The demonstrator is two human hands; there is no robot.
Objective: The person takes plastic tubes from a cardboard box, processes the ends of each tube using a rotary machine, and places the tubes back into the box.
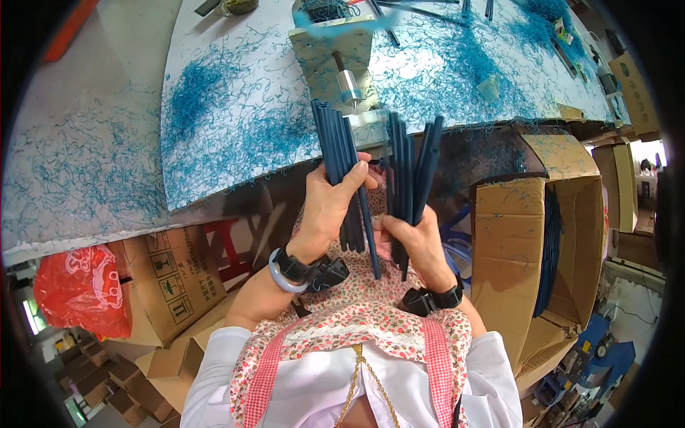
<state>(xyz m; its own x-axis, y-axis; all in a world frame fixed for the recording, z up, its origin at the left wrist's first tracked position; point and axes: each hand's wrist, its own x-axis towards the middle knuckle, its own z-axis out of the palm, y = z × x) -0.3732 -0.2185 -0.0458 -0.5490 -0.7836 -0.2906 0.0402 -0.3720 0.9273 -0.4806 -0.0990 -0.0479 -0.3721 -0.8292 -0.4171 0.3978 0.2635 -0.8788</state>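
My left hand is closed around a bundle of long, thin dark blue rods, its thumb pressed across them. My right hand grips a second bundle of the same dark blue rods, which fan apart toward their upper ends. Both bundles are held roughly upright above my lap, side by side with a narrow gap between. One rod at the left bundle's side slants and sticks out lower than the others. Just beyond the bundles, a small bench machine with a metal spindle stands at the table edge.
Curly blue shavings cover the white table, with several loose rods at its far side. An open cardboard box at my right holds more dark blue rods. At my left are a printed carton and a red plastic bag.
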